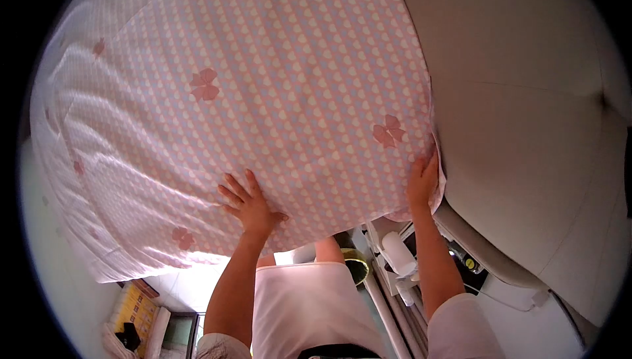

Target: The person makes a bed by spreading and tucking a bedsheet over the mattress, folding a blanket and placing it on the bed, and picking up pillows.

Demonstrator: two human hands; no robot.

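Your left hand (253,211) rests on the pink sheet (289,89), 5 digits spread, empty. Your right hand (422,185) touches its near-right corner; I cannot tell its grip.

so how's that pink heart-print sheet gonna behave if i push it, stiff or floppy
The sheet is probably floppy: its left side already falls into soft creases. Pushed, it would likely ruck up rather than slide as one piece, since wrinkles already run near the left hand. It also seems unlikely to break, being cloth.
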